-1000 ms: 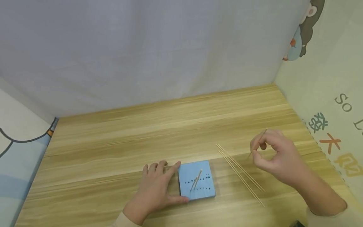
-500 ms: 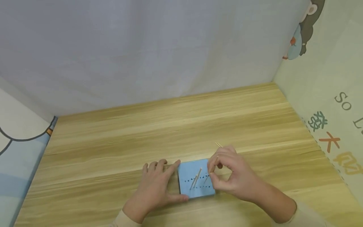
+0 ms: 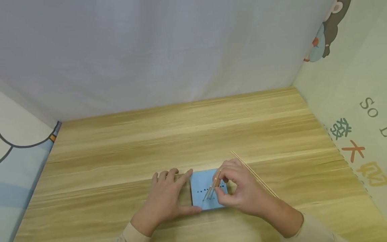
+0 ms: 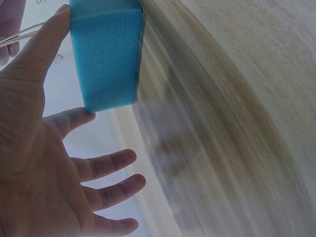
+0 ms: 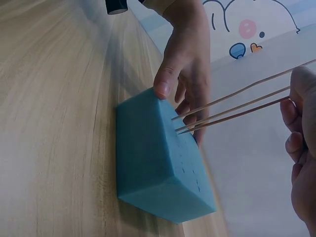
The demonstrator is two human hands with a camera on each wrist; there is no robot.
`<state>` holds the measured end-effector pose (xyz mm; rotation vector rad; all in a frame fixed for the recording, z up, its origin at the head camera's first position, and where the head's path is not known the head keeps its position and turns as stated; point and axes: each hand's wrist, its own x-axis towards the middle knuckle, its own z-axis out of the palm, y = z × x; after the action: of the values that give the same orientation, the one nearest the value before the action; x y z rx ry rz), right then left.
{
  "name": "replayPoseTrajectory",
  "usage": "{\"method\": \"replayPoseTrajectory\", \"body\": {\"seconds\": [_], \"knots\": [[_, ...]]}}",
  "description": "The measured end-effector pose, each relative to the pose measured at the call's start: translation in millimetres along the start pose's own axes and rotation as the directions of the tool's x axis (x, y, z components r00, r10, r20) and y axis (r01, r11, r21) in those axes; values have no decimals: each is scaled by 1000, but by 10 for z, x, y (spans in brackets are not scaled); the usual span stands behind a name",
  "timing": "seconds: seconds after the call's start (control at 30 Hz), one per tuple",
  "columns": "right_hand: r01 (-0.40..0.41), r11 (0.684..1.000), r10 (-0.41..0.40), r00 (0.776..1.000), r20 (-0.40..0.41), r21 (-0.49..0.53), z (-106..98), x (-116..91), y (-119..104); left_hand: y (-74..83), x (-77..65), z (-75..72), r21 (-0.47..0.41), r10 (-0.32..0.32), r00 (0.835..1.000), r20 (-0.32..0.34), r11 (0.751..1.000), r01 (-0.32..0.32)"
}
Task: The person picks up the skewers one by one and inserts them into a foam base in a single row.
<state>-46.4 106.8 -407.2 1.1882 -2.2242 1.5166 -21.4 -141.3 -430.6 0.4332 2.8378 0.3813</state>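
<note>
A light blue foam block (image 3: 204, 179) with rows of small dark holes lies on the table. My left hand (image 3: 166, 198) holds its left side, thumb at the near corner and forefinger at the far one; the other fingers are spread. In the left wrist view, the forefinger (image 4: 74, 118) touches the block's edge. Two thin bamboo skewers (image 5: 222, 98) stand tilted in the block. With thumb and fingertips, my right hand (image 3: 239, 188) pinches a third skewer (image 5: 237, 114), its lower tip at the block's top face close beside the other two.
More loose skewers (image 3: 255, 174) lie slantwise on the wood-grain table (image 3: 136, 144), partly hidden under my right forearm. A pale cloth (image 3: 151, 60) hangs behind the table, and a printed wall panel (image 3: 338, 94) stands on the right. A dark object (image 5: 116, 6) shows near my left wrist.
My right hand has moved left with its skewer, from beyond the loose skewers to over the block, bringing the tip down beside the standing pair. The left hand and block stay put.
</note>
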Motion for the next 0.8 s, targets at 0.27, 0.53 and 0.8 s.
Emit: {"method": "replayPoseTrajectory", "body": {"seconds": [0.27, 0.53, 0.8], "knots": [[15, 999, -14, 1000, 12, -45, 44, -37, 38, 9, -5, -18, 4, 5, 1000, -2, 1000, -5], [83, 992, -84, 996, -2, -95, 86, -70, 84, 12, -2, -13, 6, 11, 1000, -9, 1000, -10], [3, 991, 0, 1000, 30, -131, -85, -195, 66, 19, -6, -6, -6, -12, 1000, 5, 1000, 12]]}}
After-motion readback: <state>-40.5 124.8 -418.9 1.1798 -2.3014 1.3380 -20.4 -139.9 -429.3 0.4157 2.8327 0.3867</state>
